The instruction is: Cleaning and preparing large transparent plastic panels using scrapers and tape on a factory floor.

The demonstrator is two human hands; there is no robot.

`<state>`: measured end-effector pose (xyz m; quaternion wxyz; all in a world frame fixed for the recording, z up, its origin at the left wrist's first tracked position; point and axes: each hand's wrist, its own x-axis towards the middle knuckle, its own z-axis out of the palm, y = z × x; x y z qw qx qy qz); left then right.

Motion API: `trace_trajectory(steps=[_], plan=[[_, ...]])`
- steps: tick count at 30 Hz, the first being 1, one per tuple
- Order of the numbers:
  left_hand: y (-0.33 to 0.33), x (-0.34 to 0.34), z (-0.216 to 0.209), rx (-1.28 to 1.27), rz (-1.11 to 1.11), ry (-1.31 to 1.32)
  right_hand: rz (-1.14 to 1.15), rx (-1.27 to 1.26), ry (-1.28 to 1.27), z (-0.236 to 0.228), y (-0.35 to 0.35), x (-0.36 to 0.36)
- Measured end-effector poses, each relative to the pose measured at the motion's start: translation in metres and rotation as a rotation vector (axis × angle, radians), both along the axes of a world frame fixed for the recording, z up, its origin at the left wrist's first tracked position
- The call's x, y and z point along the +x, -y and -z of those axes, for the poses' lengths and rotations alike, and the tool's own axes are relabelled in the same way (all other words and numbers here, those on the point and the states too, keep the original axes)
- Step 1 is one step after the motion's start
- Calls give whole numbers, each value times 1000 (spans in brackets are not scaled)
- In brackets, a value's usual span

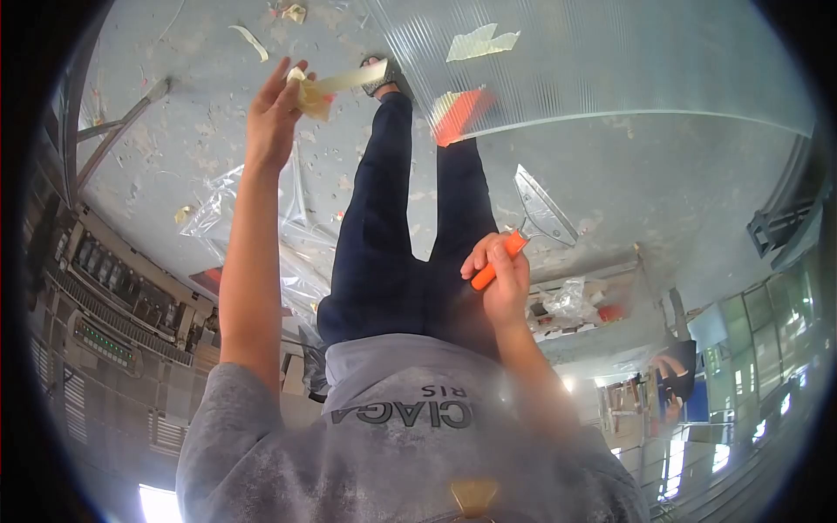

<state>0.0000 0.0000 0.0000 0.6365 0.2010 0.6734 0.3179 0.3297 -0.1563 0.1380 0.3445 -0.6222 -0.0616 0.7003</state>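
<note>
My left hand (272, 118), raised at the upper left, pinches a crumpled piece of pale yellow tape (312, 99). A straight strip of it sticks out to the right, over one of my feet. In front of my right thigh, my right hand (506, 286) is closed round the orange handle of a scraper (547, 213), its wide metal blade pointing up and away. Beyond it lies a ribbed translucent plastic sheet (663, 65), covering my other foot. On the sheet sit a torn piece of pale tape (482, 43) and, at its near edge, an orange-red patch (457, 117).
Crumpled clear film (296, 248) and tape scraps (251, 42) lie on the worn grey floor. A metal frame (122, 122) stands at the left, above a machine with a control panel (105, 342). Another person (678, 368) is in the right background, past a ledge holding plastic waste (571, 301).
</note>
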Motion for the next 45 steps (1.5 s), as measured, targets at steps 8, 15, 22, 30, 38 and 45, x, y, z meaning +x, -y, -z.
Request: trace_trajectory(steps=[8,15,22,30,38,45], plan=[[-19,-57,-2,-404,0,-646,-147,130,-101,-18,-25,6],[-15,-90,12,138,208,-1145,-12,-30,-196,-39,-93,-6],[-33,-126,-6,97,625,-1375,-264,-73,-90,-39,-138,7],[-36,-133,-5,176,381,-1392,-386,-137,-5,-44,-176,14],[-46,-112,-23,97,434,-1295,-465,-187,82,-50,-181,18],[-55,-33,-49,396,188,-853,-421,-191,61,-53,-179,21]])
